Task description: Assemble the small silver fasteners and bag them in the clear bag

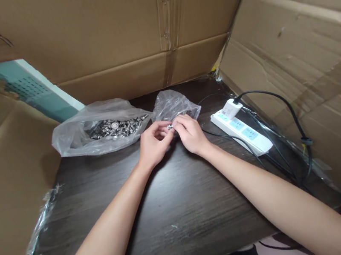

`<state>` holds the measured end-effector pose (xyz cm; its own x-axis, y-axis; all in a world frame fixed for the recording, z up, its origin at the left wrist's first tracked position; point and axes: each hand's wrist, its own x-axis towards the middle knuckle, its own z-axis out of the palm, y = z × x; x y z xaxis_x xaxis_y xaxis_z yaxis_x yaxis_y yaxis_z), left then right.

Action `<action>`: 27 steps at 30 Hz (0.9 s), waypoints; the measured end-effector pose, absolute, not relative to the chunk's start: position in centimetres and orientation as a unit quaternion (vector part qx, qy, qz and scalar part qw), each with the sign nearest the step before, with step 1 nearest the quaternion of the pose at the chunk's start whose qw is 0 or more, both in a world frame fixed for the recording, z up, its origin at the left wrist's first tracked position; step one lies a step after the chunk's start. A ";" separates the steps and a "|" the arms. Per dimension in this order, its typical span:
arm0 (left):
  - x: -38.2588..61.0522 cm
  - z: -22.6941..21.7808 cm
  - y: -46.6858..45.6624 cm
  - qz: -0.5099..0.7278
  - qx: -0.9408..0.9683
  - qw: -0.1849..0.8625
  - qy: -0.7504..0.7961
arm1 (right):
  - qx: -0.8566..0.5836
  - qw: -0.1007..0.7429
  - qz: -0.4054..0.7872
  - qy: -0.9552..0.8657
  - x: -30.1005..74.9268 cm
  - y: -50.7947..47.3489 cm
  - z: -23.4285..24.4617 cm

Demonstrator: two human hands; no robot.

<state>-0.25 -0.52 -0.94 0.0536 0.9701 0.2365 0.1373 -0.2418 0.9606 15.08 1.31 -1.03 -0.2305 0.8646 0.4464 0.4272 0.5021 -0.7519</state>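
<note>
Both my hands meet over the far middle of a dark wood table (176, 204). My left hand (153, 143) and my right hand (191, 133) have their fingers pinched together on a small metal bolt (169, 126) held between them. Just behind and left lies a clear plastic bag (71, 136) holding several metal bolts (115, 128). A second, smaller clear bag (173, 103) lies right behind my right hand; what is in it I cannot make out.
A white power strip (249, 132) with a white charger (231, 108) plugged in lies at the right, black cables (283, 105) trailing off. Cardboard walls (109, 29) enclose the table at back, left and right. Plastic film hangs at the left edge.
</note>
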 end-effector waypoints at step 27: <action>-0.3 -0.9 -0.5 0.506 0.606 0.403 0.463 | -0.430 0.471 0.247 -0.729 15.0 1.3 -1.0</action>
<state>-0.25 -0.50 -0.89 0.0604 0.9689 0.2400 0.1535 -0.2466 0.9569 15.00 1.27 -1.00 -0.1856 0.8602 0.4750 0.3943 0.5080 -0.7658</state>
